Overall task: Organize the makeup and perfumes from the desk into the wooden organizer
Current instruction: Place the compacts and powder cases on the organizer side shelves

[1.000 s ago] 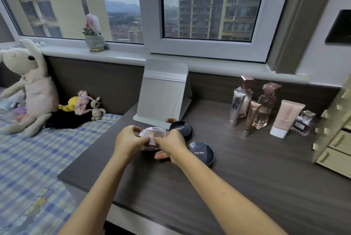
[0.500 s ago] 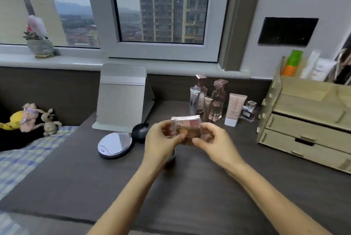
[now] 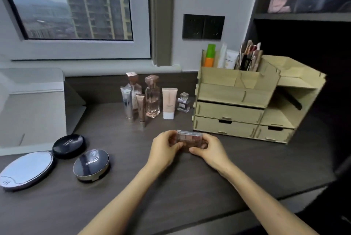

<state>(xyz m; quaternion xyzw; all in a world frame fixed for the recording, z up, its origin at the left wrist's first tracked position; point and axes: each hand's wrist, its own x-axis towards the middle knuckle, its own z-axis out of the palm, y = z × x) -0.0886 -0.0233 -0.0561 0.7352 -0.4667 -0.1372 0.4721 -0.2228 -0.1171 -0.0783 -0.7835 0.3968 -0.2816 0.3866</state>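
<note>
Both hands hold a small clear eyeshadow palette (image 3: 190, 138) with pink and brown shades over the dark desk (image 3: 171, 187). My left hand (image 3: 165, 149) grips its left end and my right hand (image 3: 210, 149) its right end. The wooden organizer (image 3: 237, 100) stands just behind and to the right, with drawers below and tubes and brushes in its top slots. Perfume bottles (image 3: 152, 98) and cream tubes (image 3: 169, 103) stand in a group at the back. Three round compacts lie at the left: a black one (image 3: 91, 164), a smaller black one (image 3: 68, 145) and a silver one (image 3: 26, 170).
A white folding mirror (image 3: 32, 109) stands at the back left, close to the compacts. A window (image 3: 76, 7) and a black wall panel (image 3: 203, 26) are behind the desk. A dark shelf unit (image 3: 303, 35) rises to the right of the organizer.
My view has swung right, from the bed and toys to the organizer. Both hands lifted the palette from beside the compacts and carried it right, close to the organizer's front.
</note>
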